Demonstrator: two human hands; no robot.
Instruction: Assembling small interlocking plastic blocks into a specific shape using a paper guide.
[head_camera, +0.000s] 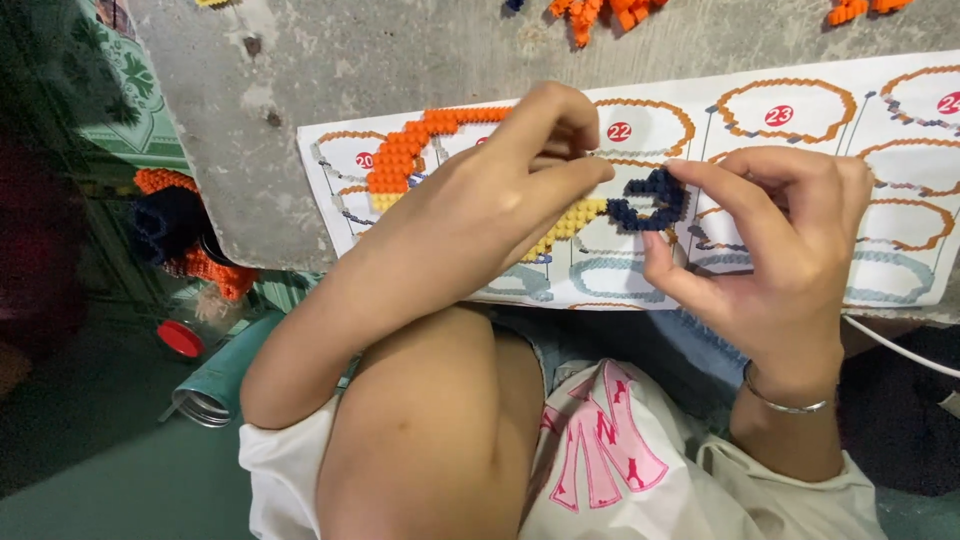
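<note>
The person wears a white short-sleeved top (640, 480) with a large pink letter print on the front, and blue denim (640, 345) beneath it. A thin silver bangle (785, 403) circles the right wrist. Both forearms are bare.

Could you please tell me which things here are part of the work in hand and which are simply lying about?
In hand: left hand, right hand, brick strip, instruction sheet.

Lying about: loose orange pieces, red-lidded jar, metal tube, white cable.
</note>
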